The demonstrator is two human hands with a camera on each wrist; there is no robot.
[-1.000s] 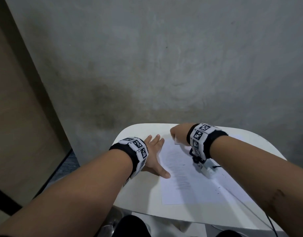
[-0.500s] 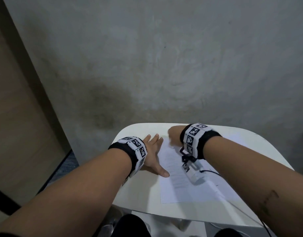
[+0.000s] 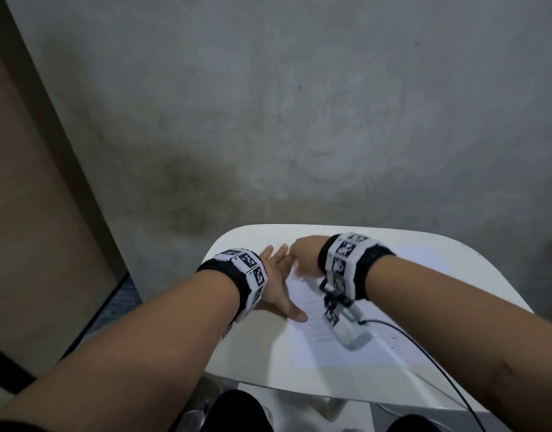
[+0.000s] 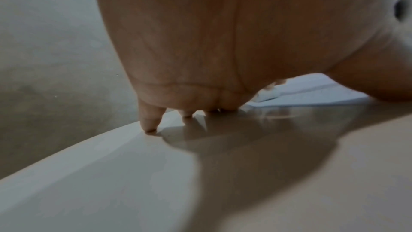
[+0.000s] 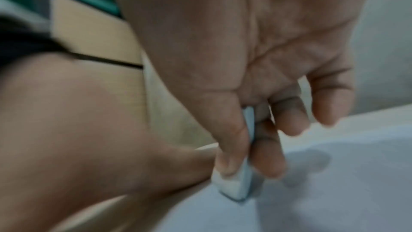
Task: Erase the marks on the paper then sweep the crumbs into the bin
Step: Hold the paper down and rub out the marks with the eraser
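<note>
A white sheet of paper (image 3: 315, 347) with faint pencil lines lies on the small white table (image 3: 256, 353). My left hand (image 3: 276, 282) lies flat with spread fingers on the table at the paper's left edge, its thumb on the sheet. My right hand (image 3: 302, 258) pinches a white eraser (image 5: 236, 184) between thumb and fingers, with the eraser's lower end against the paper (image 5: 334, 183) near its far left corner. In the left wrist view my fingertips (image 4: 149, 124) press the tabletop and the paper (image 4: 312, 94) shows beyond the palm. No bin is visible.
A grey concrete wall (image 3: 299, 120) rises right behind the table. A wooden panel (image 3: 28, 213) stands at the left. A black cable (image 3: 424, 347) runs from the right wrist camera across the paper. Small dark specks (image 3: 393, 339) lie near the paper's right side.
My right hand with the eraser has slid leftwards along the paper's far end, toward the left hand. The left hand has stayed pressed in place.
</note>
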